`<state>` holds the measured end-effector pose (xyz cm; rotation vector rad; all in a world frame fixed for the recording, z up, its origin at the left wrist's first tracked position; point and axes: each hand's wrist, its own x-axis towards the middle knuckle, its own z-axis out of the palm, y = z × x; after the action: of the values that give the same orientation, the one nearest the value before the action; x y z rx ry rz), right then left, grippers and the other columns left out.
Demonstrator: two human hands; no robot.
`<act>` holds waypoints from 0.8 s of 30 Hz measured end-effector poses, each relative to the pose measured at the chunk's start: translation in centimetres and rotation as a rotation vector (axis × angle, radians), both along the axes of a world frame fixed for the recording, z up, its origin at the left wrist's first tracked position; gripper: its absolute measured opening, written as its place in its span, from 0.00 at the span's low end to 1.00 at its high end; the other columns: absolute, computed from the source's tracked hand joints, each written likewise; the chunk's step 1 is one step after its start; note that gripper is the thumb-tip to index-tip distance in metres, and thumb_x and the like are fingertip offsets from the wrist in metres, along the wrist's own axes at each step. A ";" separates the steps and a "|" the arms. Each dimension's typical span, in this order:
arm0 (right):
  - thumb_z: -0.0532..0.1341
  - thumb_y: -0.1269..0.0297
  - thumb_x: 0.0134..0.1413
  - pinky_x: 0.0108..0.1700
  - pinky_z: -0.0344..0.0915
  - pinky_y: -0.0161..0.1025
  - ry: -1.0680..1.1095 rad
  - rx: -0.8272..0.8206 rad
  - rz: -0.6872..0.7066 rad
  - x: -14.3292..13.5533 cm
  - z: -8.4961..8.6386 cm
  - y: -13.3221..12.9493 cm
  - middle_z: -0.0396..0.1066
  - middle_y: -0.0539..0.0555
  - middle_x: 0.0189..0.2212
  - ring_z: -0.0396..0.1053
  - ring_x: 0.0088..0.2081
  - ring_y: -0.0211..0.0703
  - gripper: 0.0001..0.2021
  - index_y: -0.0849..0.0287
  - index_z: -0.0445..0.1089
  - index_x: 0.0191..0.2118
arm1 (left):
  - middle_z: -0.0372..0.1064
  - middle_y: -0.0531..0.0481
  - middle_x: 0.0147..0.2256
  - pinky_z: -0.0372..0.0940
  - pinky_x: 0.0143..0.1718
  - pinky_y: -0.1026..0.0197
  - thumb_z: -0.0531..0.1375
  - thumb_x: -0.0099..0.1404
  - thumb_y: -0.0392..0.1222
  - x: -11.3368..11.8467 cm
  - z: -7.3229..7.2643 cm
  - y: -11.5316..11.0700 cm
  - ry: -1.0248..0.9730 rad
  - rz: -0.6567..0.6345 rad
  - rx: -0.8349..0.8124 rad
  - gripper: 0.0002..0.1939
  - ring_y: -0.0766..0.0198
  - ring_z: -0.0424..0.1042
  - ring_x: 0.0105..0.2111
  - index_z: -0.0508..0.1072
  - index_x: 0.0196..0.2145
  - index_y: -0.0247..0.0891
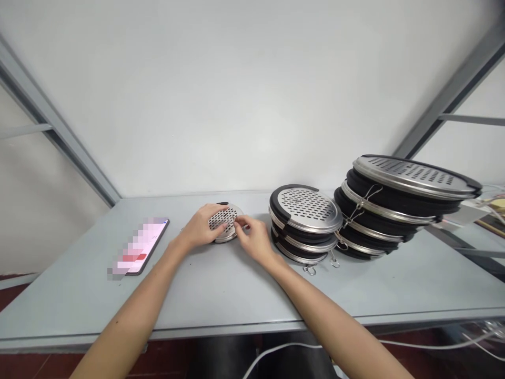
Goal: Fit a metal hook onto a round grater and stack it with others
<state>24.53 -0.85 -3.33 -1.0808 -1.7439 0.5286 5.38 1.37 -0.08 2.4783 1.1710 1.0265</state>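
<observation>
A small round disc with a perforated metal face [225,217] and a black edge piece lies on the grey table. My left hand [200,226] grips it from the left, thumb on the metal face and fingers over the far rim. At the right edge of the disc, my right hand [252,237] pinches with thumb and fingertips; what sits between them is too small to make out. Just right of that hand stands a stack of similar perforated discs [305,210] with black sides, metal rims and wire clips [310,270] at its foot.
Farther right leans a taller stack of larger perforated discs [414,179], with wire loops on its side. A phone [144,245] lies on the left of the table [221,295]. Metal frame posts [67,126] rise at both ends. A white cable [284,346] hangs below the front edge.
</observation>
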 end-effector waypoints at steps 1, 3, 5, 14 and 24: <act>0.56 0.65 0.59 0.38 0.66 0.36 0.003 -0.020 -0.030 0.1 0.0 0.1 0.77 0.52 0.34 0.73 0.34 0.41 0.09 0.58 0.73 0.40 | 0.69 0.43 0.54 0.60 0.58 0.47 0.61 0.62 0.47 -0.2 -0.4 -0.1 0.076 -0.008 0.021 0.25 0.52 0.66 0.55 0.68 0.55 0.39; 0.56 0.64 0.59 0.37 0.66 0.36 0.002 -0.065 -0.086 0.2 0.0 0.2 0.78 0.52 0.33 0.74 0.33 0.42 0.10 0.57 0.72 0.43 | 0.61 0.40 0.59 0.56 0.61 0.44 0.62 0.60 0.51 -0.5 -1.3 -0.4 0.210 -0.006 0.014 0.32 0.48 0.60 0.60 0.64 0.59 0.39; 0.57 0.63 0.59 0.37 0.66 0.36 -0.004 -0.103 -0.130 0.4 0.0 0.3 0.78 0.52 0.32 0.74 0.33 0.42 0.11 0.57 0.72 0.45 | 0.53 0.36 0.63 0.53 0.62 0.43 0.64 0.57 0.56 -0.4 -2.2 -0.7 0.303 0.027 -0.020 0.40 0.44 0.53 0.63 0.60 0.62 0.37; 0.55 0.65 0.60 0.39 0.66 0.37 -0.069 -0.192 -0.214 0.6 -0.4 1.0 0.77 0.54 0.35 0.74 0.34 0.43 0.26 0.61 0.53 0.63 | 0.47 0.35 0.66 0.49 0.64 0.42 0.58 0.62 0.59 0.1 -3.0 -0.6 0.454 0.108 -0.077 0.40 0.43 0.46 0.66 0.56 0.65 0.37; 0.51 0.66 0.63 0.38 0.64 0.38 -0.336 -0.196 -0.253 0.6 0.2 0.4 0.77 0.58 0.40 0.74 0.37 0.47 0.20 0.60 0.60 0.59 | 0.54 0.40 0.64 0.50 0.64 0.45 0.52 0.68 0.55 -1.2 -2.1 0.0 0.237 0.058 -0.090 0.31 0.50 0.51 0.65 0.58 0.64 0.38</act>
<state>25.10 -0.47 -3.15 -1.5784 -1.8300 0.3802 4.16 1.35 -2.17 2.5601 1.3320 0.6898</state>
